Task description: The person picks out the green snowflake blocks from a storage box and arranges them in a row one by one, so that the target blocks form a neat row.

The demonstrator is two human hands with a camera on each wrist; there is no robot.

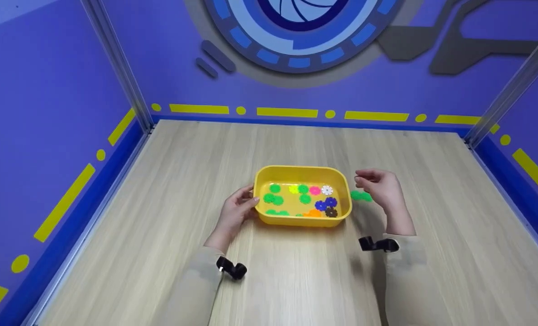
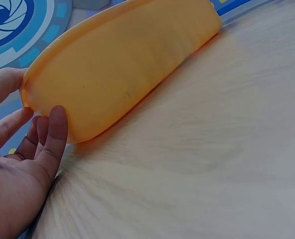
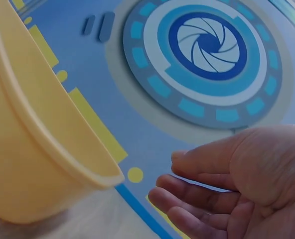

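Observation:
A yellow plastic bin (image 1: 302, 221) sits on the table with several small notched discs lying in it, among them a white disc (image 1: 326, 190), a pink disc (image 1: 315, 190), a dark brown disc (image 1: 331, 212) and green discs (image 1: 274, 199). My left hand (image 1: 233, 215) holds the bin by its left end, thumb at the rim and fingertips against the outer wall, as the left wrist view also shows. To the right of the bin, my right hand (image 1: 383, 186) hovers with fingers loosely bent and nothing between them. Beneath its fingertips, joined green discs (image 1: 361, 195) lie on the wood.
The pale wooden table (image 1: 196, 172) is walled on the left, back and right by blue-purple panels (image 1: 296, 97) with yellow dashes. Metal posts (image 1: 119, 59) stand at the back corners. Each wrist wears a black camera mount (image 1: 379, 245).

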